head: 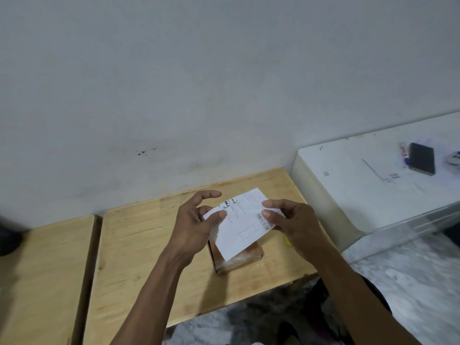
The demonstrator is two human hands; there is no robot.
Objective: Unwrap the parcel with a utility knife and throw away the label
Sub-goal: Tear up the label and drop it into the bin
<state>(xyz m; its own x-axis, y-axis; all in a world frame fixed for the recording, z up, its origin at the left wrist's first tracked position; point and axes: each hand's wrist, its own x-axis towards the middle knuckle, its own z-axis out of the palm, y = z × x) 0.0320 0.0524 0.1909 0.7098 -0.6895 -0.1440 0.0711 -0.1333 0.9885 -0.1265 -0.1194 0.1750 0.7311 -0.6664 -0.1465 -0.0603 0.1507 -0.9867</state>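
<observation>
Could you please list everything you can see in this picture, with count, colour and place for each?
label: one, white with black print and barcode, held up over the parcel between both hands
parcel: one, brown, taped box, on the middle wooden table under the label
wooden tables: two, light wood, side by side against the wall
yellow thing: one, on the table, mostly hidden behind the right hand; cannot tell what it is
white counter: one, right of the tables
dark flat block: one, black, on the counter
pen-like item: one, blue and white, beside the block
left hand: thumb pinching the label's left edge
right hand: pinching the label's right edge
</observation>
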